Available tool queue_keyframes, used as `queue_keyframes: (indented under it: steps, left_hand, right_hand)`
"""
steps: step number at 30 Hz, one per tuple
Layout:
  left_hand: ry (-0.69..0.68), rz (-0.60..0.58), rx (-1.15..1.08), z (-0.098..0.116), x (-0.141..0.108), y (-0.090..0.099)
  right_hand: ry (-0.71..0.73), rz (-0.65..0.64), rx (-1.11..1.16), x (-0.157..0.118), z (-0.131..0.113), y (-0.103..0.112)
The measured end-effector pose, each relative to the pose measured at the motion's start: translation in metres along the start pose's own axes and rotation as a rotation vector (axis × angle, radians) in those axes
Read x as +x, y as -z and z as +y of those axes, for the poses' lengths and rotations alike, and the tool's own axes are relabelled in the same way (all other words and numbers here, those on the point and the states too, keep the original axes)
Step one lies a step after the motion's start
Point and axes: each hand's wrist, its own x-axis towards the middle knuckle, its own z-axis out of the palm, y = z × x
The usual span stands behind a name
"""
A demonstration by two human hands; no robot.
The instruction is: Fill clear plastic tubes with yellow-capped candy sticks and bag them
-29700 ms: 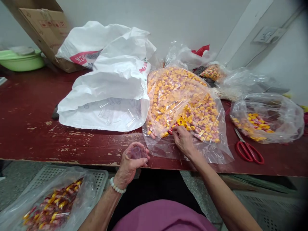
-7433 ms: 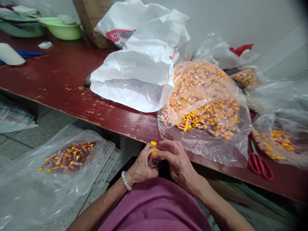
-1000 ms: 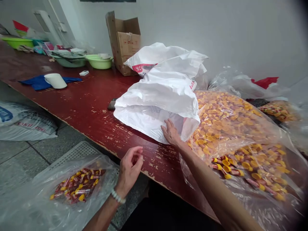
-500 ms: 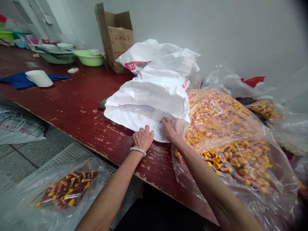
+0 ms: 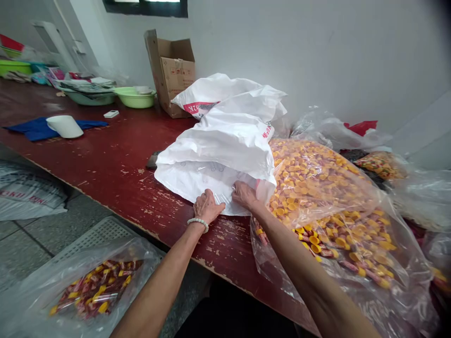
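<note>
A white sack lies on the dark red table with its mouth facing me, a shiny, faintly printed inner layer showing inside. My left hand, with a pale bead bracelet at the wrist, bends its fingers over the sack's lower lip, thumb out to the side. Inside the mouth, on the right, my right hand rests with curled fingers; what they pinch, if anything, is hidden. Close by my right forearm spreads a large clear plastic bag full of small tubes with yellow caps.
Behind the sack stand an open cardboard box and a green basin. On the left, a white cup-like roll lies on blue cloth. Another clear bag of capped tubes sits below the table edge.
The view has tilted up slightly, so things sit lower in the picture. My right hand's fingers have curled in more. Both hands remain at the sack's mouth.
</note>
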Motion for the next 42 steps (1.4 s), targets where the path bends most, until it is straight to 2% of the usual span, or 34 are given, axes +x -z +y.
queue_keyframes:
  steps: [3,8,13,17,19,23,30,35,39,42]
  left_hand:
    - [0.033,-0.058,-0.071,-0.004,0.003,-0.001]
    - [-0.009,-0.103,-0.188,-0.006,0.007,-0.002]
    - [-0.095,-0.110,-0.381,-0.011,-0.011,-0.002]
    - [-0.215,-0.159,-0.801,-0.015,-0.032,-0.010]
    - [-0.219,-0.177,-1.005,-0.015,-0.039,-0.014]
    - [-0.219,-0.144,-1.087,-0.016,-0.047,-0.018]
    - [-0.177,-0.216,-1.182,-0.017,-0.054,-0.021]
    - [-0.261,-0.283,-1.175,-0.018,-0.059,-0.020]
    - [-0.357,-0.234,-1.053,-0.019,-0.058,-0.022]
    - [-0.383,-0.146,-0.942,-0.019,-0.054,-0.023]
  right_hand:
    - [-0.016,-0.010,0.151,-0.008,-0.008,-0.010]
    - [0.033,-0.067,0.467,-0.022,-0.017,-0.013]
    - [0.104,0.006,0.817,-0.050,-0.031,-0.017]
    - [0.120,0.092,1.232,-0.068,-0.039,-0.036]
    - [0.098,0.139,1.372,-0.072,-0.039,-0.043]
    - [0.073,0.165,1.374,-0.079,-0.038,-0.046]
    - [0.091,0.219,1.300,-0.087,-0.038,-0.051]
    - [0.093,0.209,1.220,-0.088,-0.034,-0.056]
    - [0.168,0.199,1.123,-0.092,-0.033,-0.055]
    - [0.254,0.186,1.067,-0.097,-0.033,-0.053]
